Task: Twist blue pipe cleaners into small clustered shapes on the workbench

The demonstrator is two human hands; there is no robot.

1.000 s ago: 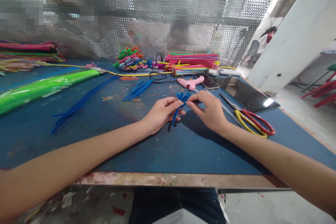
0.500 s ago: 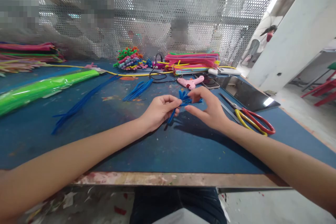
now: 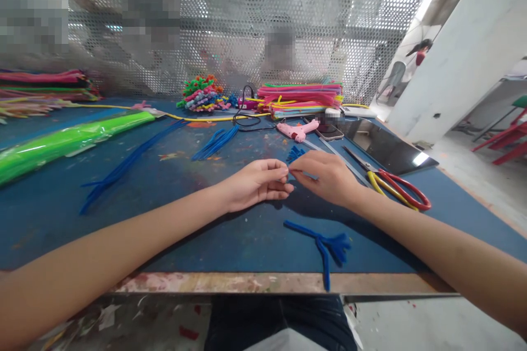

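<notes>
My left hand [image 3: 263,184] is over the middle of the table, thumb and forefinger pinched together and the lower fingers loosely curled. Facing it, my right hand [image 3: 327,175] also pinches, its fingertips meeting those of the left. Anything between the fingertips is too small or hidden to make out. Below my right hand, a branched piece of twisted blue pipe cleaners [image 3: 329,244] lies by the front edge, one stem hanging over it. Short blue pipe cleaners [image 3: 295,153] sit just behind my right hand, partly covered by it.
Red-and-yellow-handled scissors [image 3: 397,189] lie right, beside a dark glossy panel [image 3: 391,142]. A pink glue gun [image 3: 298,130] and a phone [image 3: 330,129] lie behind my hands. Blue pipe cleaners [image 3: 123,167] and a green packet [image 3: 78,140] are left. Bundles [image 3: 302,96] line the perforated screen.
My left hand has let go of the branched blue pipe-cleaner piece, which now lies at the front edge. My right hand has closed from an open spread, and both hands' fingertips now meet.
</notes>
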